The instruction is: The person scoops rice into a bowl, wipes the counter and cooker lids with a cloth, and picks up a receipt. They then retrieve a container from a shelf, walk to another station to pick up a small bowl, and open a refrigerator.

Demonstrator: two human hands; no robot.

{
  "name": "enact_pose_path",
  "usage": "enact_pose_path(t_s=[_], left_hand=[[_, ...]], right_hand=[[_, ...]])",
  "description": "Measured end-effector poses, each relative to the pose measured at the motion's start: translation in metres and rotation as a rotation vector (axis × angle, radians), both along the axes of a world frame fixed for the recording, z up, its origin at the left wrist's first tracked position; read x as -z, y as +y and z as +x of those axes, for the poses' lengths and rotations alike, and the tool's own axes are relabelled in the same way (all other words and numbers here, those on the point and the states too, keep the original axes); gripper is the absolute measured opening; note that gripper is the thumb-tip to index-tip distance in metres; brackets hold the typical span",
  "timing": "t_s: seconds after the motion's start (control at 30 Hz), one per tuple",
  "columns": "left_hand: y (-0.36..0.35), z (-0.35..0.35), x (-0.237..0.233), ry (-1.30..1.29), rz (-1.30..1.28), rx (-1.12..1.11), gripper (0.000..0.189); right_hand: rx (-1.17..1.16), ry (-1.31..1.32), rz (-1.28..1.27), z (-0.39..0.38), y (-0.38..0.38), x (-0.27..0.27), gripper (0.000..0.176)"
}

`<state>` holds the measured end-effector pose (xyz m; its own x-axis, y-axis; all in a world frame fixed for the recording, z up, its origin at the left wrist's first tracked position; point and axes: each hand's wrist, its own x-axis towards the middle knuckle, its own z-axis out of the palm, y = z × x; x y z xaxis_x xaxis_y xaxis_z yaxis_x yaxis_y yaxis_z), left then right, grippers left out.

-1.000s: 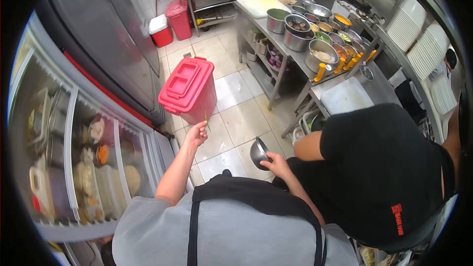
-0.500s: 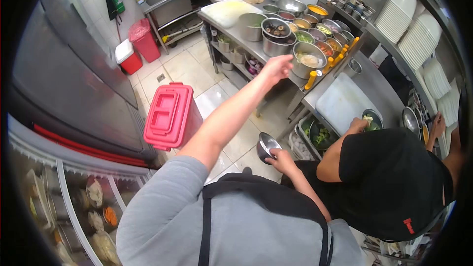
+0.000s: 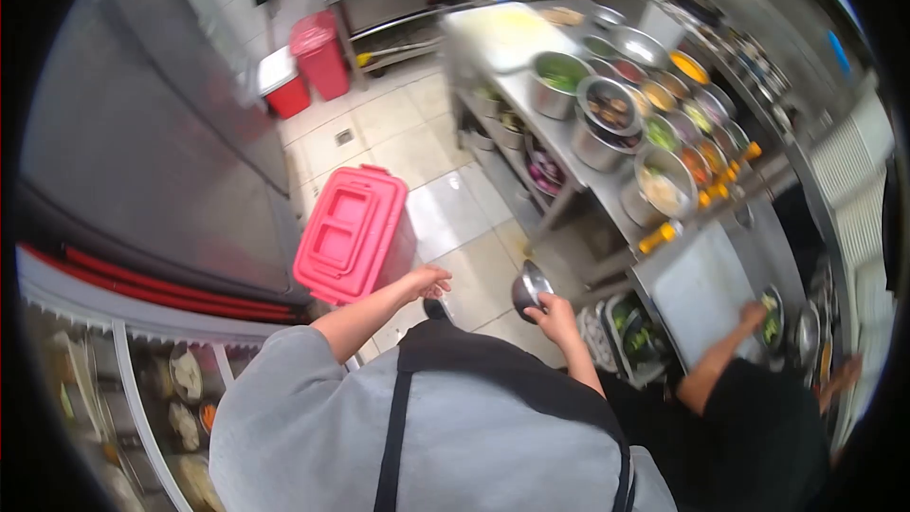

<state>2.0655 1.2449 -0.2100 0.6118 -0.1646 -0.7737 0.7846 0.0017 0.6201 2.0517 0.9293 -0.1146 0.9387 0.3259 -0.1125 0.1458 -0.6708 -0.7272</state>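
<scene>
A bowl (image 3: pixel 529 286) is gripped by the right hand (image 3: pixel 556 315), while the left hand (image 3: pixel 427 280) is held half open beside the bin (image 3: pixel 349 232).

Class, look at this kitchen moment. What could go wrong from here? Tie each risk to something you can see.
The right hand grips the steel bowl at its edge, tilted; it might slip or spill. The pink bin stands close in front of the person, a possible trip. The co-worker works close alongside; a bump seems possible.

Open floor (image 3: pixel 445 199) runs between pink bin (image 3: pixel 353 232) and steel counter (image 3: pixel 524 104); a co-worker (image 3: pixel 758 436) crowds the right.
</scene>
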Motion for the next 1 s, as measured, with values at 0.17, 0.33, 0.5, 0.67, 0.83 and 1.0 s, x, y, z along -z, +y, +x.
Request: enact_pose_path(t_s=[0.17, 0.33, 0.5, 0.67, 0.83, 1.0], left_hand=[[0.112, -0.026, 0.027, -0.018, 0.087, -0.301, 0.028], [0.202, -0.038, 0.025, -0.116, 0.208, -0.67, 0.027], [0.255, -0.057, 0.005, -0.199, 0.2, -1.012, 0.022], [0.302, -0.083, -0.038, -0.291, 0.482, -1.434, 0.017], [0.336, -0.116, -0.077, -0.274, 0.787, -1.837, 0.017], [0.314, -0.091, -0.142, -0.265, 0.91, -1.996, 0.019]], right_hand=[[-0.213, 0.0, -0.028, 0.1, 0.093, 0.006, 0.026], [-0.497, -0.07, -0.101, 0.177, 0.212, -0.023, 0.024], [-0.722, -0.206, -0.011, 0.233, 0.311, -0.026, 0.021], [-0.978, -0.18, -0.02, 0.301, 0.377, 0.009, 0.025], [-1.12, -0.191, -0.147, 0.38, 0.433, 0.045, 0.024], [-1.297, -0.2, -0.308, 0.451, 0.494, 0.079, 0.031]])
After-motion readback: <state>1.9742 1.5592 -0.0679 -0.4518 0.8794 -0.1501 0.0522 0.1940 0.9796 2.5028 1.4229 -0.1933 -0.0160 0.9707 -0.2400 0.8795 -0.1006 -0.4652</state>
